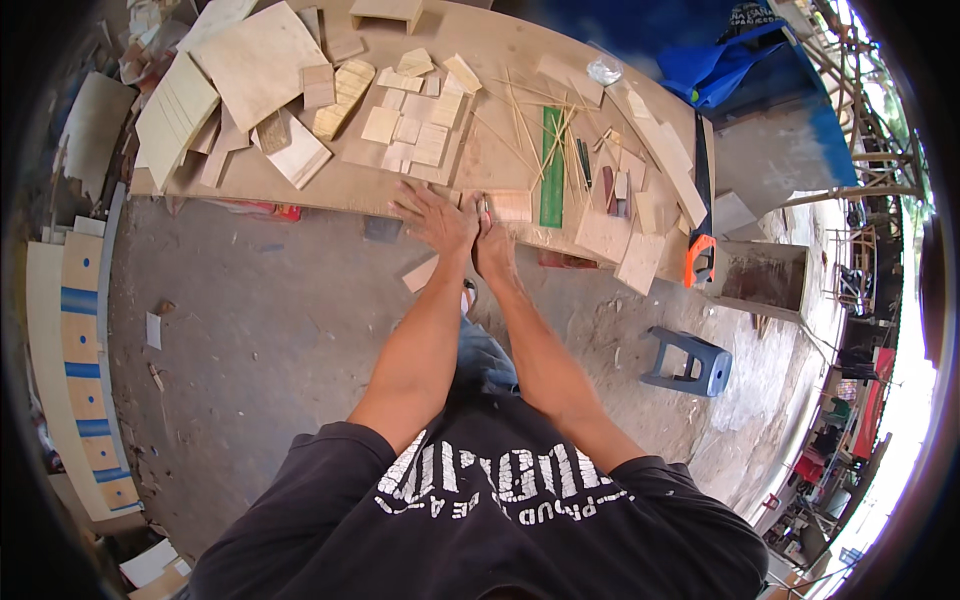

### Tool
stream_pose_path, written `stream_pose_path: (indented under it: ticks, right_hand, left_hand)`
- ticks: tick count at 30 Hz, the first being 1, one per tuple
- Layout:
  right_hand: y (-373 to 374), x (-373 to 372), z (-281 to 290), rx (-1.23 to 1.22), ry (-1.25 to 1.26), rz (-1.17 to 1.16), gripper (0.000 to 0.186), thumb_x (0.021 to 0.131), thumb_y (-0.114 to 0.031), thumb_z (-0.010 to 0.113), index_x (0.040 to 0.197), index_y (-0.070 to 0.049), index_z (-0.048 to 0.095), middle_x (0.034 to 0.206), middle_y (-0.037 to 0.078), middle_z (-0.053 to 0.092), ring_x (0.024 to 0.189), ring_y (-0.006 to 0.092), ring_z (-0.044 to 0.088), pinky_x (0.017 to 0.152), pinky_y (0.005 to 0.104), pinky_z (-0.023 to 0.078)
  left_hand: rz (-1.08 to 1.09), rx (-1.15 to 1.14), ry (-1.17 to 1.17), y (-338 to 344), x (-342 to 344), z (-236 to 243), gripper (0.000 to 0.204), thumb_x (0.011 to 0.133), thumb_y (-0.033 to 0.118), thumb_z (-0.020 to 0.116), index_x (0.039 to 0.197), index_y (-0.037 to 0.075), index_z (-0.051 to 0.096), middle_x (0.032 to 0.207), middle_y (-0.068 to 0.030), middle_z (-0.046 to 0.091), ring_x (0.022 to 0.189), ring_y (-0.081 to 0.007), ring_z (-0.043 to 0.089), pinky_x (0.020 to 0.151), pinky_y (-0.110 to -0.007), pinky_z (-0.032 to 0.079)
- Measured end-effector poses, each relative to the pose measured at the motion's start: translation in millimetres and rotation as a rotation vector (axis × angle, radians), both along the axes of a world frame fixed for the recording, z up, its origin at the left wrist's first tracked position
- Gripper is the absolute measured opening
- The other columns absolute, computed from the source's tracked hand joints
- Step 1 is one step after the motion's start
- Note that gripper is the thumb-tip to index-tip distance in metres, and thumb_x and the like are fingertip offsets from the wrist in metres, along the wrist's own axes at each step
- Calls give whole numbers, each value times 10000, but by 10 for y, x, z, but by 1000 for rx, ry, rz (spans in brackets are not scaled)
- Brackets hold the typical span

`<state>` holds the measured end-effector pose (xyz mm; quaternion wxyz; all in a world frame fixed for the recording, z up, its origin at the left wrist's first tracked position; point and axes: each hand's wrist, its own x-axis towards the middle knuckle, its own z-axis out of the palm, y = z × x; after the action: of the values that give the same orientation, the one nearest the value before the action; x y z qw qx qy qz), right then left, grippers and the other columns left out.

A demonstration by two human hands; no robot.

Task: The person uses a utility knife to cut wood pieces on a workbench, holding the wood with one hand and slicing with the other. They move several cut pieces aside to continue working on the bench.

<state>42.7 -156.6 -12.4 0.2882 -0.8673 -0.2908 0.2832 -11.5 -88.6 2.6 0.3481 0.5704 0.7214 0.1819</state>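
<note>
My left hand (436,216) lies flat with its fingers spread on the near edge of a long plywood workbench (350,185). Close beside it, my right hand (492,248) has its fingers curled at the same edge. It touches a small rectangular plywood piece (512,205). A tiny reddish object shows at the fingertips, and I cannot tell whether the hand grips it. A green ruler (552,160) lies just right of the hands, with thin bamboo sticks (525,120) scattered across it.
Small wooden squares (410,135) and larger plywood offcuts (255,60) cover the bench. A handsaw with an orange handle (699,255) lies at its right end beside a wooden box (765,280). A blue plastic stool (690,362) stands on the concrete floor, and a blue tarp (735,65) lies beyond.
</note>
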Motion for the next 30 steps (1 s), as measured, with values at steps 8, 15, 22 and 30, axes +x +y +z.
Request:
stream_pose_path:
  ticks: [8, 15, 22, 30]
  right_hand:
    - [27, -37, 125, -87, 4, 19, 618, 1047, -436, 372, 1041, 104, 672, 1023, 392, 640, 1027, 548, 613, 901, 564, 485]
    - [19, 20, 142, -86, 33, 17, 614, 1035, -442, 379, 1096, 107, 646, 1084, 403, 626, 1083, 541, 603, 957, 576, 466]
    - [9, -6, 156, -77, 16, 1, 695, 1043, -476, 371, 987, 150, 669, 984, 419, 629, 1026, 548, 621, 915, 561, 481]
    - [14, 34, 166, -63, 30, 30, 620, 1048, -429, 384, 1039, 121, 670, 1038, 405, 632, 1053, 539, 614, 947, 571, 465]
  left_hand:
    - [-25, 52, 53, 16, -26, -22, 1071, 695, 561, 834, 1467, 13, 333, 1668, -184, 41, 1513, -488, -61, 1118, -741, 163]
    - [-166, 326, 112, -139, -195, -87, 886, 781, 563, 767, 1380, 23, 400, 1569, -270, 266, 1458, -512, 167, 1057, -704, 223]
    - [-282, 642, 44, -107, -294, -155, 315, 860, 339, 710, 1109, 154, 658, 1366, -134, 487, 1299, -421, 395, 1001, -603, 310]
    - [-794, 688, 5, 122, -373, -160, 70, 847, 199, 678, 899, 155, 692, 1168, -29, 560, 1204, -321, 475, 943, -519, 354]
